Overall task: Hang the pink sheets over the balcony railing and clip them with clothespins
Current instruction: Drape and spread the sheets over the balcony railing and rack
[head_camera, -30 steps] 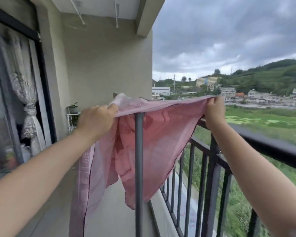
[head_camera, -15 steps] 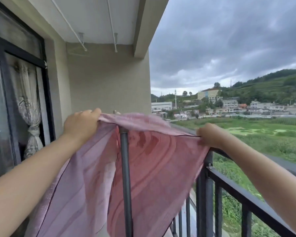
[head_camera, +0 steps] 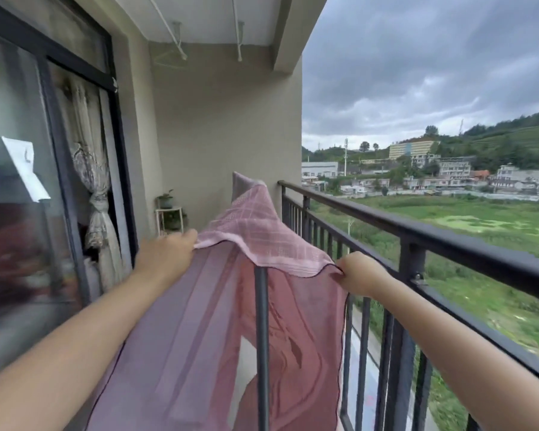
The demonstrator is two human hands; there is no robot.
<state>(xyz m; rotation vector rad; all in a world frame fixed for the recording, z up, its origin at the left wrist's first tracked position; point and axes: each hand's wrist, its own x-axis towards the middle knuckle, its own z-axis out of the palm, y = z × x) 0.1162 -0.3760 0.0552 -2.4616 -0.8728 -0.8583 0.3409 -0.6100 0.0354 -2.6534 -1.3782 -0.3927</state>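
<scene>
A thin pink sheet (head_camera: 249,231) with a checked weave lies draped over a dark rail whose upright post (head_camera: 262,337) shows through the cloth. Both sides of the sheet hang down. My left hand (head_camera: 165,253) grips the sheet's top edge on the left of the post. My right hand (head_camera: 361,275) pinches the dark-hemmed edge on the right, close to the black balcony railing (head_camera: 448,244). No clothespins are in view.
A glass sliding door (head_camera: 28,197) with a tied curtain (head_camera: 91,188) runs along the left. A small white stand with potted plants (head_camera: 168,213) sits at the balcony's far end by the beige wall. Ceiling drying rods (head_camera: 175,32) hang overhead.
Both hands have pulled the sheet's edge down and toward me, so it now lies lower over the rail. My view has tilted up and the far railing is exposed.
</scene>
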